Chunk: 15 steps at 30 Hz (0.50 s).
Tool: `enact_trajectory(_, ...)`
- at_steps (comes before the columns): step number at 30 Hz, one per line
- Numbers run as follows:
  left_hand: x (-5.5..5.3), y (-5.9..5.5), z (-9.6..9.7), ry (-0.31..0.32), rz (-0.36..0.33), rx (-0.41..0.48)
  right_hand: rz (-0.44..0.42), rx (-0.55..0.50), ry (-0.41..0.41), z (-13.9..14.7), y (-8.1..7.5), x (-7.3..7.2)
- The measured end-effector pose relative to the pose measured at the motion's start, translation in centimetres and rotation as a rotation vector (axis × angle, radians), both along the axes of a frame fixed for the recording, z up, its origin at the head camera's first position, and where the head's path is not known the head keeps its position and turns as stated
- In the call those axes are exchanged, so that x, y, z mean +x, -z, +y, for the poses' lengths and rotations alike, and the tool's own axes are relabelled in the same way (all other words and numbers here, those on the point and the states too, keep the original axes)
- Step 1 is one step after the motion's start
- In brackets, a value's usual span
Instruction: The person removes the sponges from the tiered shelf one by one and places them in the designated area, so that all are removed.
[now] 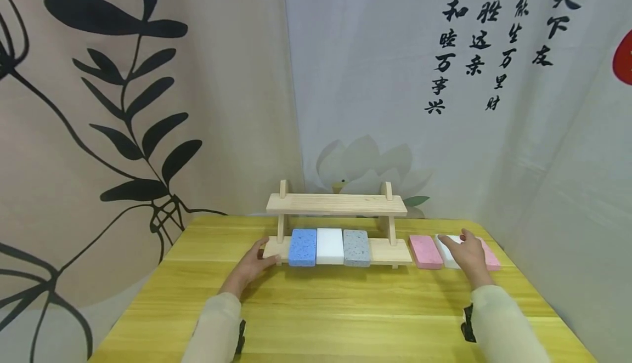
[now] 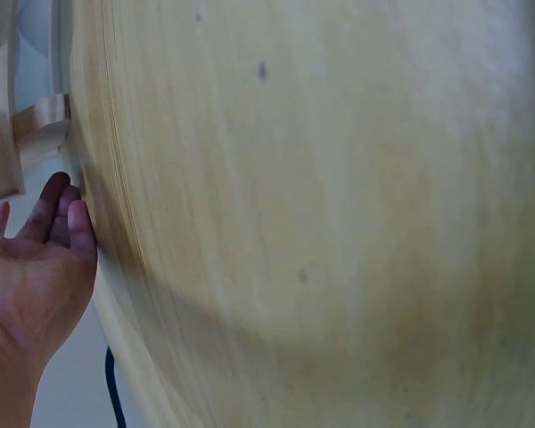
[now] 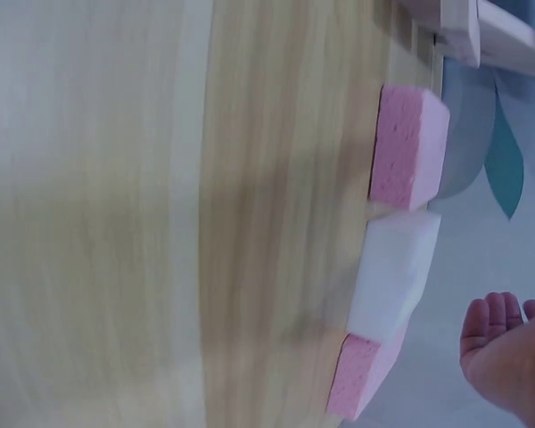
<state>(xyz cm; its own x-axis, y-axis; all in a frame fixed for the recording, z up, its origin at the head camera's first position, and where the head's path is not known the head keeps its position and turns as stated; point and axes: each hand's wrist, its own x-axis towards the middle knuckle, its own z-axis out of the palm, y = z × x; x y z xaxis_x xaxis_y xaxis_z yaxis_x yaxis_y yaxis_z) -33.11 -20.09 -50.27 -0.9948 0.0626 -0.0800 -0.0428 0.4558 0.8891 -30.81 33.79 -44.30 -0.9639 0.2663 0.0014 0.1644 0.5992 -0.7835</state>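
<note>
A two-tier wooden shelf (image 1: 337,204) stands on the table. On its lower board lie a blue speckled sponge (image 1: 303,248), a white sponge (image 1: 329,246) and a grey speckled sponge (image 1: 356,248), side by side. My left hand (image 1: 250,267) grips the lower board's left end, thumb in front and fingers behind. To the right of the shelf, a pink sponge (image 1: 425,251), a second white sponge (image 3: 394,272) and another pink sponge (image 3: 366,374) lie in a row. Over that white sponge hovers my right hand (image 1: 468,253), fingers loosely bent and holding nothing; it partly hides the sponge in the head view.
The wooden table (image 1: 336,319) stretches toward me in front of the shelf. Behind it hangs a printed cloth (image 1: 375,78) with dark writing, and a leaf-patterned cloth (image 1: 237,105) hangs at the left. The upper shelf board overhangs the lower one from behind.
</note>
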Motion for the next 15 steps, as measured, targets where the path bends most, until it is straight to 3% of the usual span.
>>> enact_trajectory(15, -0.2, 0.0, 0.1, 0.005, -0.006, -0.018, 0.094, -0.038, -0.01, -6.6, -0.9, 0.3)
